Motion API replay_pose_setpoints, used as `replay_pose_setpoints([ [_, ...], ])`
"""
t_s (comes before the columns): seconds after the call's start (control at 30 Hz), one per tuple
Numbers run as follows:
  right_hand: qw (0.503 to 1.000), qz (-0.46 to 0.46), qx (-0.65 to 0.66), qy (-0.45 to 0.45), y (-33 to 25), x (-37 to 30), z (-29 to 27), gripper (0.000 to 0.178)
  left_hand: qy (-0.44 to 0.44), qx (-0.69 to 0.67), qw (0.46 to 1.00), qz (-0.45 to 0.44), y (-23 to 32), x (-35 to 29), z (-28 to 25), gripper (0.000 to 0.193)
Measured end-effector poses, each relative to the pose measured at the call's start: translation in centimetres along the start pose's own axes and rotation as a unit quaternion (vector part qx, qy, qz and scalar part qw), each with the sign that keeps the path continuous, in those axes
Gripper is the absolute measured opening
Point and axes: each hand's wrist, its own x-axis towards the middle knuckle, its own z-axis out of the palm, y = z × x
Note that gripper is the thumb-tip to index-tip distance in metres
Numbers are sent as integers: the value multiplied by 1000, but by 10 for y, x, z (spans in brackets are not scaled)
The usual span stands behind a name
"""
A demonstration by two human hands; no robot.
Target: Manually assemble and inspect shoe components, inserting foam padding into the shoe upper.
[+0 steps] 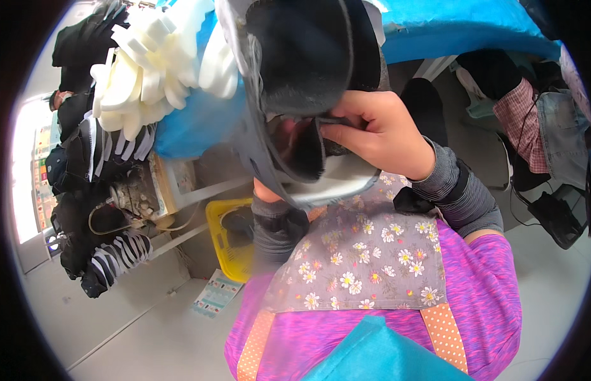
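Right hand (387, 133): grip pinched on an edge of the grey-black piece (298, 70)
Left hand (264, 192): mostly hidden behind it; cannot tell its grip
Grey-black piece: above the floral apron (365, 254), right of white pads (146, 70)

We pinched a black edge of a grey-and-black fabric piece (302, 60) between the fingers (347, 135) of our right hand (397, 140), while our left hand (265, 192) was mostly hidden behind it. White foam-like pieces (146, 70) clustered to our left, near a blue cover (194, 124). Lower down we had a yellow basket (214, 238) and, near it, a printed sheet (217, 293) on the floor (168, 336). We wore a flowered apron (371, 260) over a purple top (486, 279); a checked cloth (525, 127) showed well off to our right.
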Motion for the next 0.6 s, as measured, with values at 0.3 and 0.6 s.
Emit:
replay_pose_setpoints([
  [0.3,975,-217,-22,-32,-5,-6,-18,19,-193,-47,965,172,-35,13,22,78],
  [0.6,991,3,129,-37,15,-17,-12,17,-118,-171,974,93,-59,4,34,107],
])
